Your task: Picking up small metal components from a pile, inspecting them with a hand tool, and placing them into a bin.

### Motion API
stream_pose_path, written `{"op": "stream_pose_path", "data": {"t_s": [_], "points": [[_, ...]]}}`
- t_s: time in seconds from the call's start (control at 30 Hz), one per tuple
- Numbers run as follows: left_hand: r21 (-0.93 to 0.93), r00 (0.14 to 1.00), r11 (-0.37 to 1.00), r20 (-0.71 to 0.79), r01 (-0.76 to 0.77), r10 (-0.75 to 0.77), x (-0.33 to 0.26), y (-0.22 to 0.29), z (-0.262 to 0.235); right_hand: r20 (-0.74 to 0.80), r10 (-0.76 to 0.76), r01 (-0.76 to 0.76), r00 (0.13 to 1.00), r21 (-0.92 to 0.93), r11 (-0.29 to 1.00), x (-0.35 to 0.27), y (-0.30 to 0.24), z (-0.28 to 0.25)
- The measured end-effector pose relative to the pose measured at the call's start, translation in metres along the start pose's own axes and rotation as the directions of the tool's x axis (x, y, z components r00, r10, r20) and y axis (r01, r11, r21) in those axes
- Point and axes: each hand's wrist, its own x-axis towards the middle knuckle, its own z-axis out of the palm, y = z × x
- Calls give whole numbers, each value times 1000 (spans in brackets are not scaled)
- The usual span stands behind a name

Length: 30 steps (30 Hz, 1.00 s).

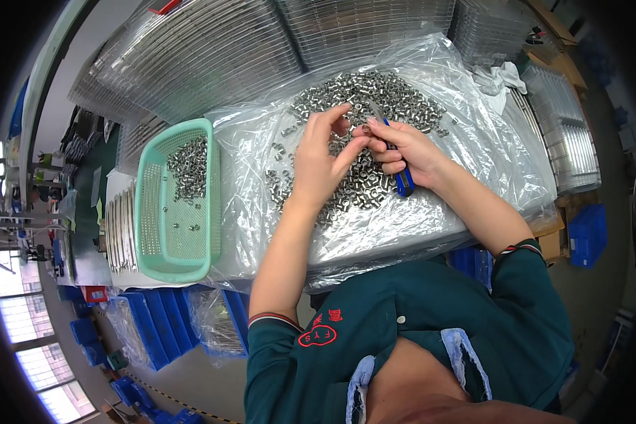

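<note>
Desk (473, 233) under a clear plastic sheet (473, 141), stacked clear trays (212, 56) at the far side. We note a green mesh basket (173, 205) to the left, part-filled with small metal rings. A big heap of the same rings (389, 95) lies far centre on the sheet.

Left hand (318, 166) pinches one ring at its fingertips, other fingers loose. Right hand (406, 148) is closed round a blue-handled tool (403, 184), tip meeting that ring. We judge a ring is being worked; steady alignment matters now.
</note>
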Motion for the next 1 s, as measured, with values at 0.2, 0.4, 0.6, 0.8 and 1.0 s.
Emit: {"op": "stream_pose_path", "data": {"t_s": [0.2, 0.4, 0.6, 0.8, 1.0], "points": [[83, 995, 993, 57, 82, -87, -5, -19, -16, 26, 10, -11, 1000, 32, 999, 0, -2, 1], [18, 989, 991, 59, -134, 133, -1, -9, 1, 25, 12, -13, 1000, 71, 997, -1, -1, 0], [-10, 995, 996, 45, -84, 85, -1, -4, 2, 17, 15, -16, 1000, 76, 997, -1, -1, 0], [-31, 998, 998, 37, -58, 59, 0, -3, 2, 35, 14, -17, 999, 87, 996, 0, -1, -1], [70, 997, 996, 52, -56, 53, -2, -8, 1, 33, 6, -8, 999, 71, 997, 1, 0, -2]]}}
